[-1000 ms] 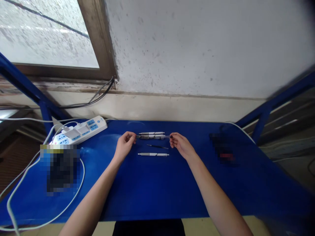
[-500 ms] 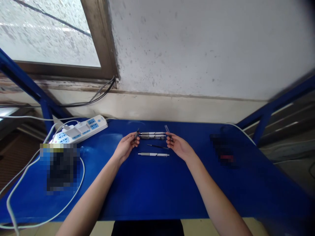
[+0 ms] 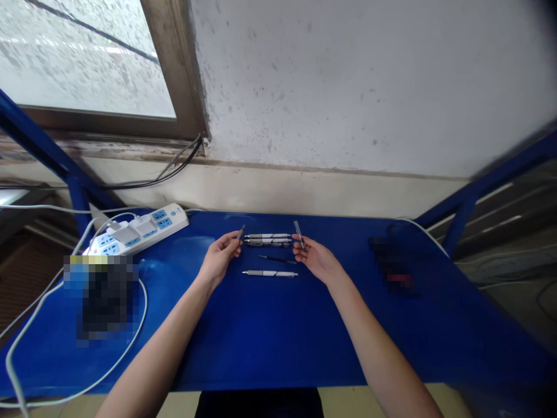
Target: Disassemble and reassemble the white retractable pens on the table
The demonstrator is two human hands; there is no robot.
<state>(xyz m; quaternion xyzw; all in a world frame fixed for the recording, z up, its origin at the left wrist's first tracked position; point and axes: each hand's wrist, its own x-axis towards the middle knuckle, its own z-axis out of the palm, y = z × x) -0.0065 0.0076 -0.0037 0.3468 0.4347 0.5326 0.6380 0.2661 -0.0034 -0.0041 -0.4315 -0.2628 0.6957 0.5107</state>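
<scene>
My left hand [image 3: 219,258] pinches a short grey pen piece [image 3: 241,233], its tip pointing up. In my right hand [image 3: 318,260] is a clear pen barrel [image 3: 297,228], held between thumb and fingers and leaning slightly left. Between the hands, several white-and-grey pens [image 3: 267,236] lie side by side across the table. A thin dark pen refill [image 3: 275,259] rests nearer to me, slightly slanted. Closer still lies a single white-and-grey pen [image 3: 270,273], its tip to the left. The fingers partly cover both held pieces.
A white power strip [image 3: 172,223] with plugs in it stands at the back left of the blue table [image 3: 270,337]. A white cable [image 3: 141,313] loops near a blurred dark object [image 3: 107,302]. Another blurred dark object [image 3: 391,267] lies on the right. Behind is the wall [image 3: 331,87].
My left hand has turned slightly, so the grey piece shows more plainly. The clear barrel stands a little more upright in my right hand. The pens on the table lie as before.
</scene>
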